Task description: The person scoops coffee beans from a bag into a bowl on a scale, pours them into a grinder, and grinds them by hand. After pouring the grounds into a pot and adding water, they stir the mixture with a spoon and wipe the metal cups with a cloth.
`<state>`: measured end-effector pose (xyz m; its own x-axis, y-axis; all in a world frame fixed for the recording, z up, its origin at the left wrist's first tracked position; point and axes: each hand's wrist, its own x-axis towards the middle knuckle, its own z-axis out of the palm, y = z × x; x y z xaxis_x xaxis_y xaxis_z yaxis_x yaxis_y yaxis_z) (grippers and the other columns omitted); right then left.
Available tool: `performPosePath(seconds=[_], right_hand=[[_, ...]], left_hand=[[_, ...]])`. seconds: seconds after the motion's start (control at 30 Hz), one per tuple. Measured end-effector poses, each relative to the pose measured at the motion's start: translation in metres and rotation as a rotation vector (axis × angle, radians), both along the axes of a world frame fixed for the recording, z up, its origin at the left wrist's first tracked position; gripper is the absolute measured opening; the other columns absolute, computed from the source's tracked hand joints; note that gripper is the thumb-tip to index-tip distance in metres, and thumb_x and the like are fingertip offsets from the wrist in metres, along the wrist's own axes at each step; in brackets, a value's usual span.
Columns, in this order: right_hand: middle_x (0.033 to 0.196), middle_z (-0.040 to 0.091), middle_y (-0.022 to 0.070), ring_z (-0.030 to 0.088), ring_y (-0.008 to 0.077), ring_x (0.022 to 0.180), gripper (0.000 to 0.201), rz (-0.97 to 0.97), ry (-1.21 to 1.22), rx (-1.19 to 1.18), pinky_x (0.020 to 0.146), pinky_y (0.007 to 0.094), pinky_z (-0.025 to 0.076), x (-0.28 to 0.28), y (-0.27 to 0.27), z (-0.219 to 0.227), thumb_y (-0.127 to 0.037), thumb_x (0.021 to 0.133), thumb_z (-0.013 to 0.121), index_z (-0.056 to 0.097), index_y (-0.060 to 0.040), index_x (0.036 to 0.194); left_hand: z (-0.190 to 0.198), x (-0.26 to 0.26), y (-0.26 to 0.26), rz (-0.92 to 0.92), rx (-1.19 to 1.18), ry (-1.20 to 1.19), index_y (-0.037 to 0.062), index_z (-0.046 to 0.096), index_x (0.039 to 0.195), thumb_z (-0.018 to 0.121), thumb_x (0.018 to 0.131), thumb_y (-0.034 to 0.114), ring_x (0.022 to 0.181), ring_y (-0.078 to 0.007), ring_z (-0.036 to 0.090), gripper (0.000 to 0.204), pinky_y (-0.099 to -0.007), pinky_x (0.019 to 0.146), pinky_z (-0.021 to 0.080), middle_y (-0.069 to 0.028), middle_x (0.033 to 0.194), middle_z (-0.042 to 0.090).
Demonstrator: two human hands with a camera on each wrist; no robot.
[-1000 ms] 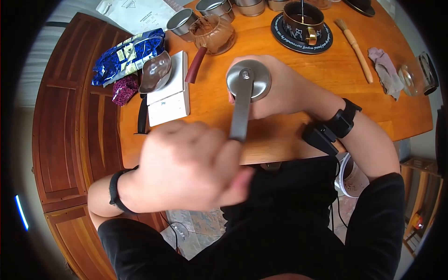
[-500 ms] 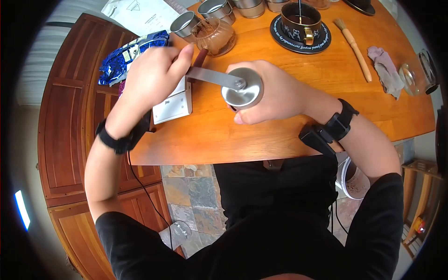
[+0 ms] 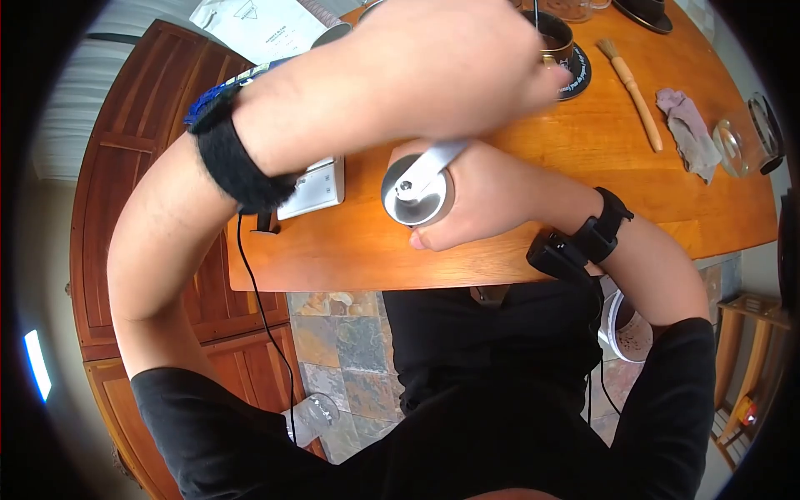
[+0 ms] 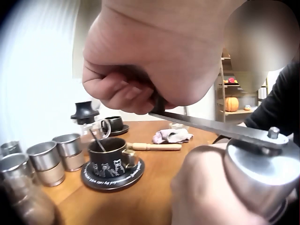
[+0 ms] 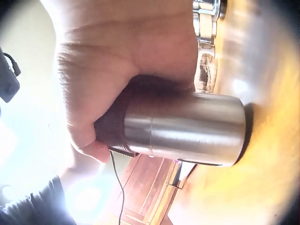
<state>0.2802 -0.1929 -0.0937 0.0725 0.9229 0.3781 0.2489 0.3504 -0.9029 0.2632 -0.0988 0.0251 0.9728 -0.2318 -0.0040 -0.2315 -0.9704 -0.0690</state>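
The right hand (image 3: 492, 196) is gripping the grinder (image 5: 185, 129) upright on the surface (image 3: 533, 150) while the left hand (image 4: 150, 61), just above it, is clenching the crank (image 4: 211, 125), which likely wants level, even circles.

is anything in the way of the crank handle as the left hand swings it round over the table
Nothing visible blocks it. The left hand grips the crank handle above the grinder; the cup and tins stand lower, beyond its sweep.

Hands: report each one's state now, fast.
Left hand: closed around the crank handle.
Right hand: gripping the steel grinder.
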Motion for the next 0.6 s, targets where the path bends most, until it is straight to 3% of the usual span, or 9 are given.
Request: performPosePath(seconds=[0.07,0.1,0.2,0.33,0.47,0.6], right_hand=[[0.087,0.066,0.0103,0.06,0.0222,0.074,0.038,-0.115,-0.137,0.038,0.072,0.0334,0.05,-0.003,0.0,-0.003,-0.014,0.067,0.074,0.062,-0.0001,0.1],[0.086,0.066,0.0095,0.061,0.0199,0.074,0.037,-0.082,-0.399,-0.194,0.073,0.033,0.051,0.001,0.0,0.001,-0.014,0.068,0.075,0.063,-0.0007,0.1],[0.085,0.066,0.0086,0.061,0.0186,0.075,0.036,-0.099,-0.259,-0.104,0.072,0.0323,0.051,0.004,-0.001,-0.002,-0.014,0.068,0.075,0.063,-0.0012,0.099],[0.084,0.066,0.0075,0.061,0.0169,0.075,0.034,-0.079,-0.04,-0.01,0.071,0.0315,0.05,0.011,0.004,-0.007,-0.013,0.068,0.075,0.063,-0.0018,0.098],[0.083,0.066,0.0064,0.061,0.0152,0.075,0.033,-0.068,0.067,0.042,0.07,0.0306,0.05,0.017,0.014,-0.014,-0.012,0.068,0.076,0.063,-0.0023,0.097],[0.08,0.066,0.0029,0.06,0.01,0.074,0.029,-0.032,0.052,0.019,0.067,0.0276,0.05,0.022,0.015,-0.021,-0.009,0.068,0.076,0.062,-0.0037,0.093]], left_hand=[[-0.002,-0.008,-0.011,-0.139,0.045,-0.063,0.0053,0.065,0.07,0.053,0.085,0.033,0.064,-0.0292,0.062,0.034,-0.0395,0.061,0.049,-0.0112,0.062,0.06],[-0.004,-0.014,-0.016,-0.212,0.066,-0.105,0.0063,0.065,0.069,0.054,0.082,0.032,0.064,-0.0281,0.062,0.031,-0.0391,0.06,0.049,-0.0101,0.062,0.06],[-0.009,-0.041,-0.028,-0.385,0.103,-0.213,0.0096,0.066,0.066,0.059,0.075,0.027,0.062,-0.0249,0.061,0.021,-0.0376,0.058,0.049,-0.0068,0.062,0.06],[-0.011,-0.076,-0.044,-0.457,0.113,-0.232,0.0139,0.066,0.063,0.066,0.066,0.02,0.06,-0.0206,0.061,0.007,-0.0356,0.056,0.049,-0.0023,0.062,0.06],[-0.028,-0.102,-0.028,-0.484,0.154,-0.232,0.0119,0.058,0.063,0.066,0.072,0.027,0.058,-0.016,0.054,0.02,-0.0304,0.05,0.042,-0.0006,0.063,0.053],[-0.025,-0.126,-0.013,-0.336,-0.056,-0.153,0.0107,0.052,0.065,0.067,0.074,0.034,0.052,-0.0177,0.049,0.029,-0.0295,0.047,0.04,-0.0028,0.062,0.044]])
